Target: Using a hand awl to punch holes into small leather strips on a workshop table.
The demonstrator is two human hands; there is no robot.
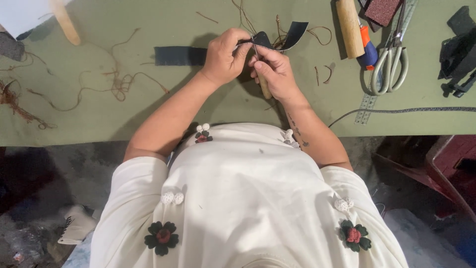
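Note:
My left hand (225,55) pinches a long dark strap (178,55) that lies across the green table (148,109) and bends up between my hands. My right hand (273,69) grips a wooden-handled tool (264,88), its thin metal tip against the folded part of the strap (264,38). The strap's far end (296,33) curls off to the right. Both hands are close together at the table's middle.
Scissors (390,64), a wooden handle (349,27), an orange-and-blue tool (368,47) and a ruler (368,106) lie at the right. A black device (458,49) sits at the far right. Brown thread scraps (116,84) litter the left. A dark cord (411,110) crosses right.

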